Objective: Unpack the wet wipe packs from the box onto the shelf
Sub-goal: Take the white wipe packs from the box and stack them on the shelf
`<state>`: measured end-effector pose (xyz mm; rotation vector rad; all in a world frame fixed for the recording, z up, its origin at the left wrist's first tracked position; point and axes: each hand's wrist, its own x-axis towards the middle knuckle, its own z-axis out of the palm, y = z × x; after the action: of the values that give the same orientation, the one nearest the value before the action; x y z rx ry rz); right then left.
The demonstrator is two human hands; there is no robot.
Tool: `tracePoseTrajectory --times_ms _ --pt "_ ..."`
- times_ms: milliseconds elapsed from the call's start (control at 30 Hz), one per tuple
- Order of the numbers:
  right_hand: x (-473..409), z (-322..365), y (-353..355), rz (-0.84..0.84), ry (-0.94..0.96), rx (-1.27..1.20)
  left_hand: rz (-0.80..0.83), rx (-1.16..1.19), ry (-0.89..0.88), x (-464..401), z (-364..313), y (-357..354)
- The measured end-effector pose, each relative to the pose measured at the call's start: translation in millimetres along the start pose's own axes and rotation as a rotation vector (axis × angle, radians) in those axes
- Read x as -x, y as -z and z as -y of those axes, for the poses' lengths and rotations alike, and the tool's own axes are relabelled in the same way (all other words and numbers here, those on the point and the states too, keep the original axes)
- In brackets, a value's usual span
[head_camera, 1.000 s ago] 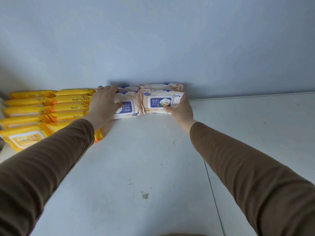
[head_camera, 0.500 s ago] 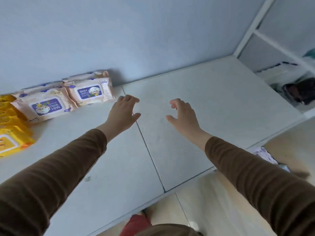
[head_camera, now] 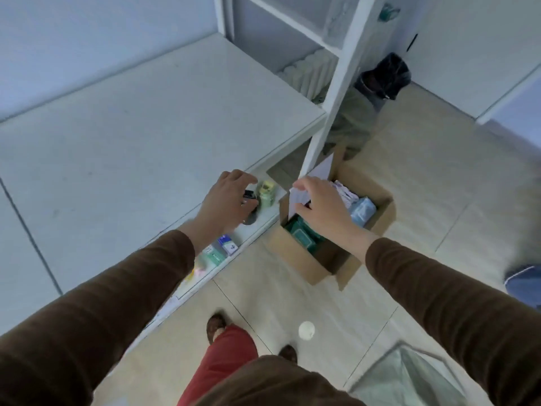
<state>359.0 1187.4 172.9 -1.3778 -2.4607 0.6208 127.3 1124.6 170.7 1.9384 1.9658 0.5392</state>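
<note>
Above the box (head_camera: 336,230) both empty hands, left (head_camera: 227,197) and right (head_camera: 322,206), hang loosely spread; packs (head_camera: 303,235) remain inside, unshelved.

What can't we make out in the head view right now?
- Box contents: the right hand covers the middle, so the pack count is unknown.
- Right hand grip: its fingers sit by a white sheet; contact unclear.
- Lower shelf items: partly behind the left hand and sleeve, labels blurred.
- Shelved packs: out of frame.
- Black bag: contents unreadable.
</note>
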Motion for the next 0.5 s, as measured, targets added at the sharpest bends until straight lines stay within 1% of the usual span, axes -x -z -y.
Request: tracePoseTrajectory --times_ms 100,233,367,500 --pt "4 -65 9 0.019 -0.105 -0.015 0.062 0.013 -0.011 -27 -34 -43" --pt "-10 -143 11 0.115 -0.263 -0.038 0.169 0.023 0.002 -74 -60 -101" --pt "-27 -219 4 0.226 -0.432 -0.066 0.315 0.054 0.051 -126 -79 -160" --pt "-42 -285 -4 0.288 -0.55 -0.132 0.464 -0.004 0.058 -171 -97 -219"
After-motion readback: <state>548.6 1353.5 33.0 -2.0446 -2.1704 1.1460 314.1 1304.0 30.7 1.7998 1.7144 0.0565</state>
